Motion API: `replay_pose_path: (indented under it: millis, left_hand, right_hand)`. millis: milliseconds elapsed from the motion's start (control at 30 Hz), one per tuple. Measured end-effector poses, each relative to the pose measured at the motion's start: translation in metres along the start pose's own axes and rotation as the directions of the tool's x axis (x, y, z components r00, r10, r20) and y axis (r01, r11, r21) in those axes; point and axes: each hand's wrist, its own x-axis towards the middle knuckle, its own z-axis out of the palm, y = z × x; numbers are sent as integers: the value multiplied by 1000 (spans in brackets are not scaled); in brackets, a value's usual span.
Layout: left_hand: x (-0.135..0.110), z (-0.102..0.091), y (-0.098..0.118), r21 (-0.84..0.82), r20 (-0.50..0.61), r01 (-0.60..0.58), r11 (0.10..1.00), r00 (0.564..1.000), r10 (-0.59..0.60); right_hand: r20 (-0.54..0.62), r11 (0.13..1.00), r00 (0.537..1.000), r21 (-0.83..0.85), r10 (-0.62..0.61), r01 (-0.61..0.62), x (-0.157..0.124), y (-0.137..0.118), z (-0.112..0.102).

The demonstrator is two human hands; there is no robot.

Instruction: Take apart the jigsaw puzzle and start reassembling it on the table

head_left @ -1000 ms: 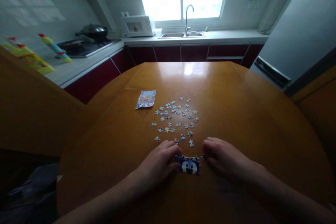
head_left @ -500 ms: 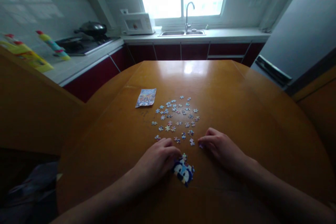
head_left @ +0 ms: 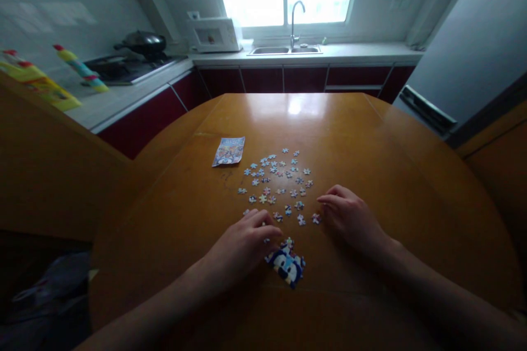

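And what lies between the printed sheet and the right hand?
In the head view, loose jigsaw pieces lie scattered between the printed sheet and the right hand.

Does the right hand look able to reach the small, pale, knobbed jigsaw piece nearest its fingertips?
Probably yes: the jigsaw piece lies close to the right hand, with nothing visible between them.

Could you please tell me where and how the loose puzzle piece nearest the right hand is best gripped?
I would pinch the loose puzzle piece by opposite edges, coming from above and the right. It lies flat, so its thin rim seems the likeliest hold; another piece lies to its left, while the right hand is on its right.
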Motion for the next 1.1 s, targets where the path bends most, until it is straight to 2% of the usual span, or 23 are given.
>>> replay_pose_path:
  millis: [100,200,333,500,600,800,933,1000,1100]
  left_hand:
    - [1,5,8,-10,66,-41,999,997,42]
    - [0,9,8,-31,80,-10,999,997,13]
    - [-1,10,9,-127,110,27,992,994,-13]
    - [1,12,14,-212,76,46,976,997,-31]
    - [2,9,9,-214,30,55,975,998,-50]
    - [-6,-19,-12,-50,96,54,997,994,-49]
    - [-11,-34,-12,14,123,65,998,990,-67]
    - [-9,-31,-6,-6,124,57,998,991,-56]
    - [-5,-16,4,-45,99,-3,999,995,7]
  right_hand:
    - [102,995,993,86,-59,50,-12,-25,6]
    - [212,994,973,87,-89,72,-25,-46,16]
    - [273,997,960,61,-69,54,-35,-58,28]
    - [267,991,961,127,-72,39,-39,-59,35]
    - [270,992,960,120,-67,36,-38,-61,36]
    - [292,994,951,79,-99,80,-37,-66,38]
    - [286,983,944,125,-165,134,-35,-62,36]
    - [274,978,941,118,-199,173,-34,-58,33]
    - [234,972,944,92,-231,215,-31,-53,28]
